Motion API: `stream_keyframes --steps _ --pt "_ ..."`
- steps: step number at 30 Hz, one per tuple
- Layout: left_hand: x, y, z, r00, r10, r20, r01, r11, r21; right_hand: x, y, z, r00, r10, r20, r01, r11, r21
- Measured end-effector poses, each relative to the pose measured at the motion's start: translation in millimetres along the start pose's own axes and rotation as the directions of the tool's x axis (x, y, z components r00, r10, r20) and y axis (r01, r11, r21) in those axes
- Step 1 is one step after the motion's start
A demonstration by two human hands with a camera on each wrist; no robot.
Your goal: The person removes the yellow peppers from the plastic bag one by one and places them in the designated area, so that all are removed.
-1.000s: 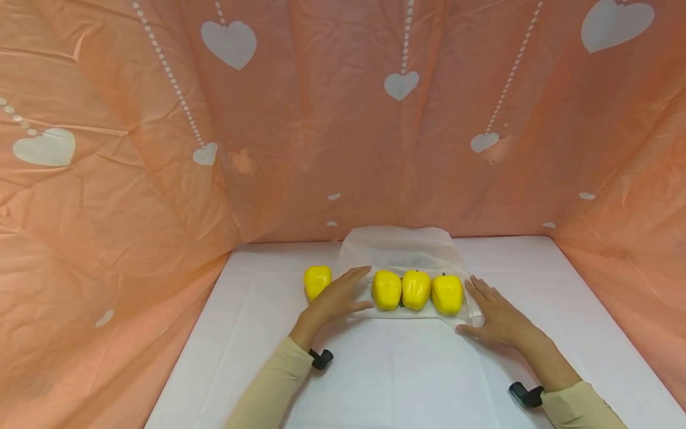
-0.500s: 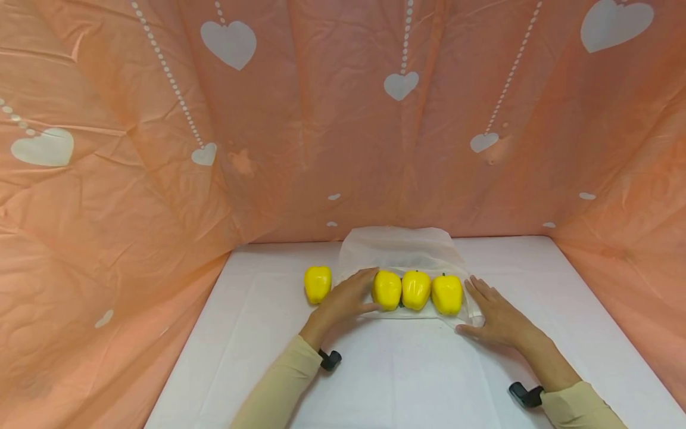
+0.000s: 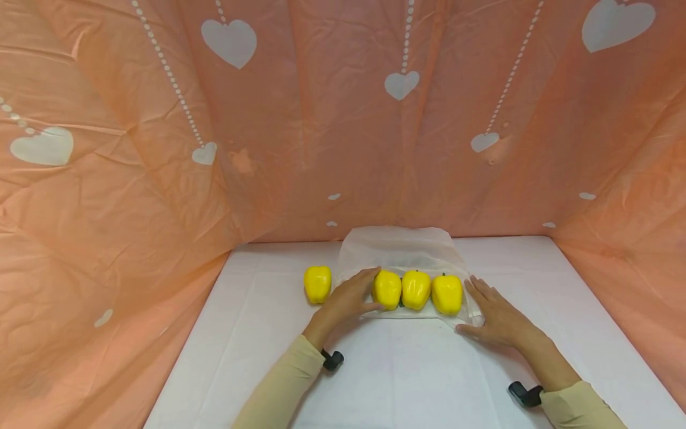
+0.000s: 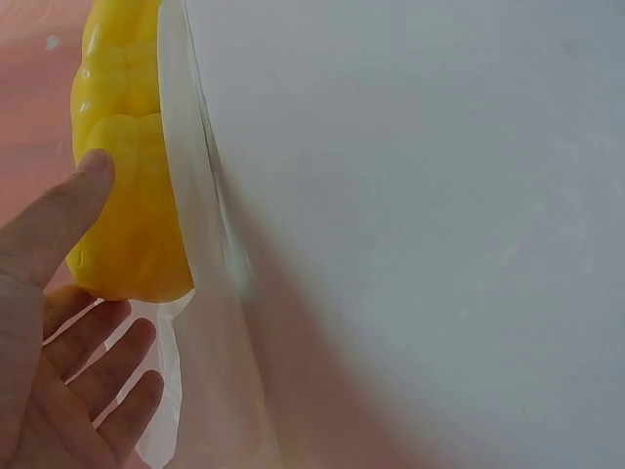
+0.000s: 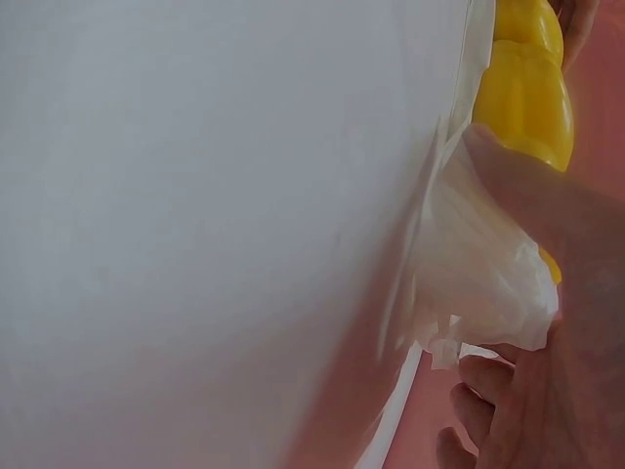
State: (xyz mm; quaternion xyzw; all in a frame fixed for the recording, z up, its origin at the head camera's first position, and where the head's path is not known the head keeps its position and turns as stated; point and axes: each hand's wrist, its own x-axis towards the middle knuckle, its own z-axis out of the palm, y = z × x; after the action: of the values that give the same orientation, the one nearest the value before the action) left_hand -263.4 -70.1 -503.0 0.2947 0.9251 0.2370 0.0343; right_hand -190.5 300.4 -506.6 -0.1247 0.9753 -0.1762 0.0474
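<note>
Pressure from the left hand (image 3: 348, 296), grasping the row's left pepper (image 3: 388, 290), could be rolling neighbouring peppers (image 3: 416, 290) right; the right hand (image 3: 497, 316), relaxed, is bordering the bag (image 3: 399, 247).

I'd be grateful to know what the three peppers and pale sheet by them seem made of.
Three peppers: glossy, smooth, with sharp highlights; perhaps plastic or foam, though real ones aren't ruled out.
Pale sheet: thin, translucent, creased; probably satiny plastic film.

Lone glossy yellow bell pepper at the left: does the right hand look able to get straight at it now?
Probably not: three yellow bell peppers and the left hand lie between the right hand and the lone pepper.
</note>
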Motion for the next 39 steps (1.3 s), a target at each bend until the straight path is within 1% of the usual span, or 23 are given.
stream_keyframes --steps 8,16,20,25,32,39 --pt "-0.5 1.2 0.9 1.000 -0.025 0.001 0.025 0.999 -0.026 -0.4 -1 -1 1.000 0.004 0.004 -0.004 1.000 0.006" --pt "1.1 -0.1 2.7 1.000 -0.023 0.003 0.023 0.998 -0.064 -1.1 -2 -2 1.000 0.005 0.006 -0.005 1.000 0.004" --pt "1.3 -1.4 2.0 1.000 -0.018 -0.010 0.017 0.998 -0.060 -0.9 -2 -3 1.000 0.010 0.009 -0.010 1.000 0.001" --pt "-1.2 -2.5 -2.4 1.000 -0.020 -0.021 0.019 0.998 -0.052 -0.4 -1 -3 1.000 0.020 0.014 -0.020 1.000 -0.004" --pt "-7.5 -5.0 -10.1 0.999 -0.020 -0.048 0.016 0.996 -0.087 0.0 -1 -2 1.000 0.016 0.009 -0.016 1.000 -0.009" --pt "-13.8 -7.2 -20.4 0.997 -0.019 -0.080 0.012 0.996 -0.084 -0.4 -3 -2 1.000 0.020 0.011 -0.020 1.000 -0.001"
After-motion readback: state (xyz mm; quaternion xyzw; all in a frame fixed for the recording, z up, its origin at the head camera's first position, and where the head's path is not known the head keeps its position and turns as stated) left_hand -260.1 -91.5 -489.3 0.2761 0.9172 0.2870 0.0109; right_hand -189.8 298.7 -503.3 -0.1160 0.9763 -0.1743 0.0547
